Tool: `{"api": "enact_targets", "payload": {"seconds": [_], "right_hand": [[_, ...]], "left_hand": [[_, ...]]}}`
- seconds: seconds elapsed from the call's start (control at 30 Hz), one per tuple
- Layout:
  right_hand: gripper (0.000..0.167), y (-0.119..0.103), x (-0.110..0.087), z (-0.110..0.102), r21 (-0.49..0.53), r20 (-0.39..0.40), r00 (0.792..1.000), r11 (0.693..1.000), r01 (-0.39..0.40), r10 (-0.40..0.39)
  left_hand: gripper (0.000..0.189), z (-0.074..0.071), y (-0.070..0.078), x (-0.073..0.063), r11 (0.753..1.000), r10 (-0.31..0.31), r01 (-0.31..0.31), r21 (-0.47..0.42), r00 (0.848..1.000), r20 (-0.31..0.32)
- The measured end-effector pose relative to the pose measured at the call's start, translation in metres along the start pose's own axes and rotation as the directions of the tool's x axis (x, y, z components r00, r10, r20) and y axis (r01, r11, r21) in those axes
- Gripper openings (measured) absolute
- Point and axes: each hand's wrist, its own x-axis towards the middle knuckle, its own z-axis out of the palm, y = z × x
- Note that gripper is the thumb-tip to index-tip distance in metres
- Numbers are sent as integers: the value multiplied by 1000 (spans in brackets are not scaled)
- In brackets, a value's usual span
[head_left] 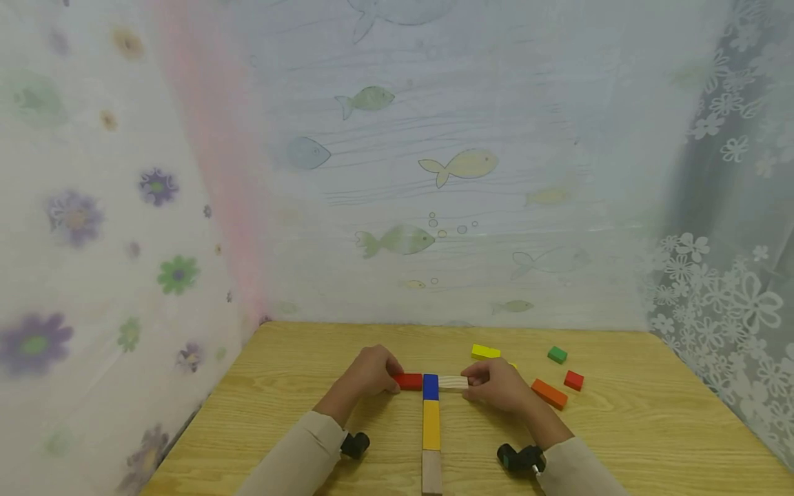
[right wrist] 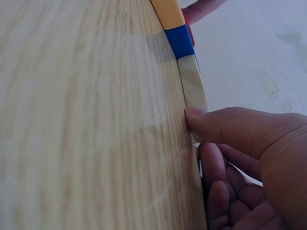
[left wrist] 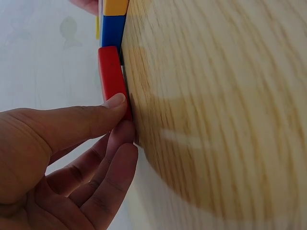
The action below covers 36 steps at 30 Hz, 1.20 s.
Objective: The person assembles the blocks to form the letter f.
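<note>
Red block (left wrist: 112, 74), smooth and oblong

Left hand (left wrist: 48, 139) pinches one end of red block (left wrist: 112, 72); opposite end meets blue block (left wrist: 112, 31); yellow-orange block (left wrist: 115, 6) adjoins blue block; wood-grain tabletop (left wrist: 216, 105) extends alongside.

Left grip (head_left: 373, 372) and right grip (head_left: 500, 387) both pinch, other fingers (left wrist: 114, 178) apparently loosely curled.
</note>
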Motion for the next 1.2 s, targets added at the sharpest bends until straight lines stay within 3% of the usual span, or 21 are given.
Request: {"api": "enact_targets", "payload": {"seconds": [1.2], "right_hand": [[36, 2, 2, 1, -3, -6, 1000, 1000, -15, 15]], "left_hand": [[25, 1, 3, 0, 1000, -29, 29, -9, 1000, 9]]}}
